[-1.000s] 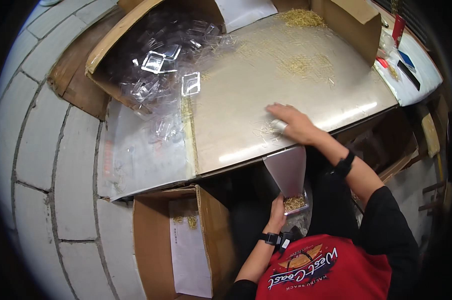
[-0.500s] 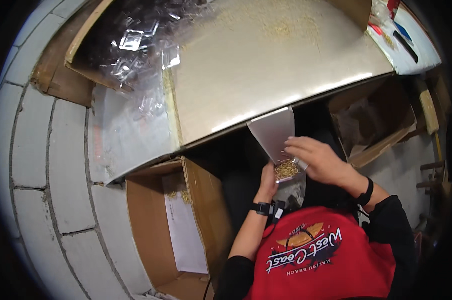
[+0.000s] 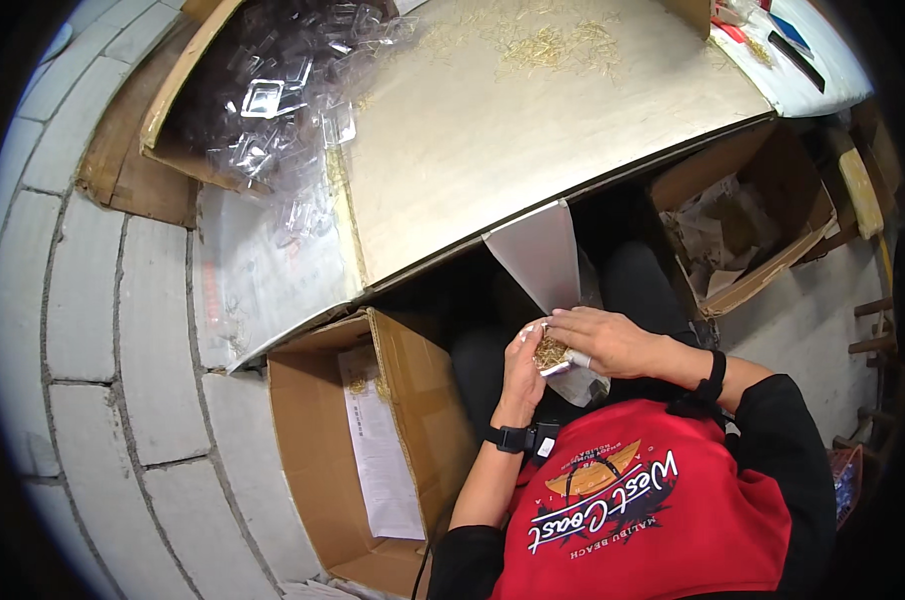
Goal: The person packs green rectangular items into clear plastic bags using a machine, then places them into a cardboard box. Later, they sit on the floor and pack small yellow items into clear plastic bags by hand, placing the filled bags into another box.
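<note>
Now both hands meet at a small clear container (image 3: pixel 557 371) of golden pins (image 3: pixel 550 352). The left hand (image 3: pixel 522 370) holds it from 9 o'clock, fingers curled along its side; the right hand (image 3: pixel 608 340) comes from 2 o'clock, fingers flat together over the top, whether pinching anything one cannot tell.

A second ago the right hand was on the tabletop (image 3: pixel 453 200) with a little heap near the front edge; that heap is gone, so the work seems to have passed from gathering pins to handling the filled container.

At 12 o'clock a grey chute (image 3: pixel 538 255) hangs from the table edge, close above the fingers, limiting lift. Cardboard boxes stand well apart at 8 o'clock (image 3: pixel 418 420) and 2 o'clock (image 3: pixel 783 265), leaving sideways room. Farther off, scattered pins (image 3: pixel 563 48) lie at 12, clear trays (image 3: pixel 263 98) between 10 and 11.
</note>
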`<state>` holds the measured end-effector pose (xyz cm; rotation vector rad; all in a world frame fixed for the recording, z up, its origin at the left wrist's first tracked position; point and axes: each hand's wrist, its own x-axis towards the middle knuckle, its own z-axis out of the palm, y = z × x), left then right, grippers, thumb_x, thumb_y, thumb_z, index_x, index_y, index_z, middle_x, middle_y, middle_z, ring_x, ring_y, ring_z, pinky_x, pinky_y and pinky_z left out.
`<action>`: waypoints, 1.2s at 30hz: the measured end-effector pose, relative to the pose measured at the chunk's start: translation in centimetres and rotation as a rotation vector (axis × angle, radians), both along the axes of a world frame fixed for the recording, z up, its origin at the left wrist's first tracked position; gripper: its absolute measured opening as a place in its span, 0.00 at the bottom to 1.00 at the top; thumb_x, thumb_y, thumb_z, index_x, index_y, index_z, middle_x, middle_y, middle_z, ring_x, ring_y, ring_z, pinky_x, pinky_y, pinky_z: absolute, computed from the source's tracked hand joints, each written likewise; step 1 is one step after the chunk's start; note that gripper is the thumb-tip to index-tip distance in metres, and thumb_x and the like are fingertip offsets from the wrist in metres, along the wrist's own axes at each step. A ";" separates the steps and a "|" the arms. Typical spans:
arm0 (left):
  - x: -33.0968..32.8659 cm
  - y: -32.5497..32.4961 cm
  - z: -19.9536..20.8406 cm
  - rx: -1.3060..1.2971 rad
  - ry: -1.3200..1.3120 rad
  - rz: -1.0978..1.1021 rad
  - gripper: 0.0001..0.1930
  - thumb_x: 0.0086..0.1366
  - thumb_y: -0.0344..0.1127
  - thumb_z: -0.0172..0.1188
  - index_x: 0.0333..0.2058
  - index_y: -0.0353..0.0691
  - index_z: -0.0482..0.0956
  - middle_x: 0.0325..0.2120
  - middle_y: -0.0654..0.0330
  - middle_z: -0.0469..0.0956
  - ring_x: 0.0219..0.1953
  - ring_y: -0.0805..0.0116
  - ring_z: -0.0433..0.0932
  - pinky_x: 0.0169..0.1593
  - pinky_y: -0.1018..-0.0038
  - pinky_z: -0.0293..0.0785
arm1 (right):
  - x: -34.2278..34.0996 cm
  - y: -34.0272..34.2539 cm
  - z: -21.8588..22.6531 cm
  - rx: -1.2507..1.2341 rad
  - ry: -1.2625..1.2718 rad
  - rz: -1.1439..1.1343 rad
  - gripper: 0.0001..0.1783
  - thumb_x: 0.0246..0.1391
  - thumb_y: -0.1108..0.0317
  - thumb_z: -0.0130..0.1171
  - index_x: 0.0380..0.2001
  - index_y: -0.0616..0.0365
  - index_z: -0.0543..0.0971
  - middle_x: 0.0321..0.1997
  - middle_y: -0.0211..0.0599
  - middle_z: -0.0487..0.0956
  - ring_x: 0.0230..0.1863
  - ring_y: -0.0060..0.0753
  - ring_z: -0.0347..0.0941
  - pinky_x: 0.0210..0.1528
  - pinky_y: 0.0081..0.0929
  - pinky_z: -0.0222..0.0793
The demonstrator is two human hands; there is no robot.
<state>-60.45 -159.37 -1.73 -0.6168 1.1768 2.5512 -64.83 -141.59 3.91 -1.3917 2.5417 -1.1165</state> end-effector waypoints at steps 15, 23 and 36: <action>-1.0 0.7 4.1 -0.014 0.085 0.039 0.11 0.67 0.31 0.45 0.45 0.34 0.71 0.36 0.56 0.77 0.35 0.70 0.79 0.38 0.75 0.78 | -1.6 0.2 0.5 -0.217 -0.078 -0.094 0.29 0.41 0.70 0.61 0.51 0.62 0.70 0.54 0.45 0.71 0.58 0.45 0.65 0.61 0.44 0.58; -1.0 0.1 4.5 -0.038 0.117 0.068 0.15 0.69 0.40 0.44 0.45 0.34 0.70 0.36 0.56 0.76 0.35 0.67 0.79 0.31 0.72 0.80 | -1.6 -1.7 2.1 -0.053 0.024 -0.070 0.28 0.44 0.68 0.61 0.52 0.56 0.70 0.55 0.37 0.72 0.63 0.39 0.61 0.64 0.46 0.53; -0.5 -0.8 3.9 -0.252 -0.003 0.065 0.11 0.64 0.34 0.51 0.43 0.36 0.72 0.34 0.57 0.77 0.30 0.66 0.80 0.25 0.71 0.79 | -6.1 1.8 5.1 -0.323 0.297 -0.293 0.18 0.48 0.73 0.56 0.45 0.58 0.74 0.49 0.43 0.74 0.55 0.44 0.69 0.57 0.39 0.63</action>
